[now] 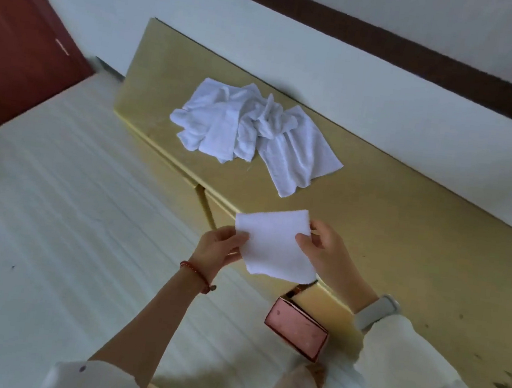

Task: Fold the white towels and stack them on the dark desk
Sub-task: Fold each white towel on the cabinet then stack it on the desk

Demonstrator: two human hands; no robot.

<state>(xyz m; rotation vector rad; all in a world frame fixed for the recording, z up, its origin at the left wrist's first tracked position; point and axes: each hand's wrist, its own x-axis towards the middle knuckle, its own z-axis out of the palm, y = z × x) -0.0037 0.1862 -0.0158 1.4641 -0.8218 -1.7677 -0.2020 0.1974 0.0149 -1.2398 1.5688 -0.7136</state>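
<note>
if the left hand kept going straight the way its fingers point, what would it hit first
The left hand points up and to the right, and its fingers already pinch the folded white towel. Past that, the right hand gripping the towel's other edge seems next, though depth is unclear.

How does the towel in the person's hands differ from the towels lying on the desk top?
The held towel is folded into a flat, compact shape; the towel pile is crumpled and spread out. The held towel is up in the air, pinched by the left hand and right hand; the towel pile rests on the desk, untouched. The held towel is a single piece; the pile holds several overlapping. All are white cloth.
</note>
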